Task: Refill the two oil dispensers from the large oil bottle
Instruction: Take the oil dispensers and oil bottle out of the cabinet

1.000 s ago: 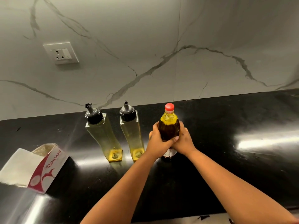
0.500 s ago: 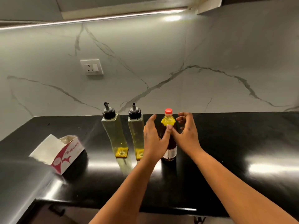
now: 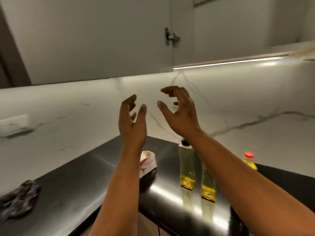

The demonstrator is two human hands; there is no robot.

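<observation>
A dark cloth (image 3: 17, 198) lies on the black counter (image 3: 71, 184) at far left. The left hand (image 3: 132, 120) and right hand (image 3: 180, 111) hang raised, fingers loosely spread, holding nothing. Below stand two clear dispensers (image 3: 186, 167), yellowish at the base, then the red-capped oil bottle (image 3: 249, 160). No writing is legible.

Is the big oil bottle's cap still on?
On: the red cap sits atop the large oil bottle; neither raised hand touches it.

A red-and-white carton (image 3: 148, 161) sits on the black counter (image 3: 71, 188); a dark cloth (image 3: 17, 199) lies far left, a grey cabinet (image 3: 95, 36) overhead.
</observation>
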